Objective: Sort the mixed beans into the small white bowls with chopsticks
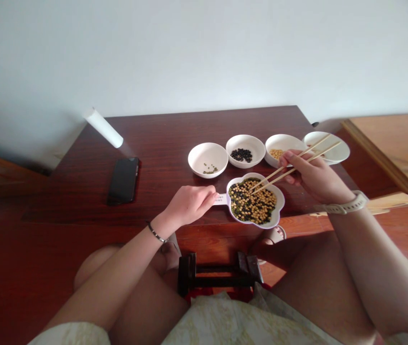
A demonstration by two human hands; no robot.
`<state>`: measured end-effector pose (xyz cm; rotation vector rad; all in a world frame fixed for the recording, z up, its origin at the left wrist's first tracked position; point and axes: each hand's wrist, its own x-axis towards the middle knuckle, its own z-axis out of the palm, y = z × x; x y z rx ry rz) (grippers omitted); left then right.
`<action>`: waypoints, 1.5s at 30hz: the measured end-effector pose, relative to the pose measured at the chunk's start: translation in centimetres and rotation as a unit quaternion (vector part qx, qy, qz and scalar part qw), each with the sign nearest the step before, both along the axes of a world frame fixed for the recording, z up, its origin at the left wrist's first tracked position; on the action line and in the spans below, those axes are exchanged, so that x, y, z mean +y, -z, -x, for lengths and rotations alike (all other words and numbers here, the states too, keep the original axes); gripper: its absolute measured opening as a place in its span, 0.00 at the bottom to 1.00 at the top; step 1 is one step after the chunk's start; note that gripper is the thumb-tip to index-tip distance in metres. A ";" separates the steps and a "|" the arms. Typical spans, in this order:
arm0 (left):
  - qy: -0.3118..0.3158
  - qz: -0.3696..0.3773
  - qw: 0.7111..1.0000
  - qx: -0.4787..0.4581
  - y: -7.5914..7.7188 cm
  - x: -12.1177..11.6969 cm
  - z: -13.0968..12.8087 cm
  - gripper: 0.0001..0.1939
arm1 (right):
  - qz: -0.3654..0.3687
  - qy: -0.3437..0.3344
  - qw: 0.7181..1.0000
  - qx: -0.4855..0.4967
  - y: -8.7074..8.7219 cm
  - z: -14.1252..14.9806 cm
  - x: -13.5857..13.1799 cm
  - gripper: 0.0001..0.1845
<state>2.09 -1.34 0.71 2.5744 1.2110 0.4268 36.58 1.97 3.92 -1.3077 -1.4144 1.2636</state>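
Note:
My left hand is closed round the handle of a white, flower-shaped dish at the table's front edge. Mixed yellow, black and green beans cover the dish's bottom. In my right hand is a pair of chopsticks, their tips down among the beans. Behind the dish stand white bowls in a row: one with a few green beans, one with black beans, one with yellow beans. The rightmost bowl lies partly behind the chopsticks, with a few reddish-brown bits in it.
On the left of the dark wooden table lies a black phone. A white cylinder is farther back, near the wall. To the right stands a lighter wooden cabinet. A dark stool is between my legs.

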 end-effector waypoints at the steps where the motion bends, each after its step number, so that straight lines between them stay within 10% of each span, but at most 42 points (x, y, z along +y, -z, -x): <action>1: 0.000 0.001 1.000 0.001 0.0 0.0 0.0 0.20 | -0.002 0.003 1.000 0.001 0.1 0.0 0.1 0.18; 45: 0.000 0.003 1.000 -0.009 0.0 0.0 0.1 0.20 | -0.033 0.011 0.998 0.060 0.1 0.3 0.2 0.19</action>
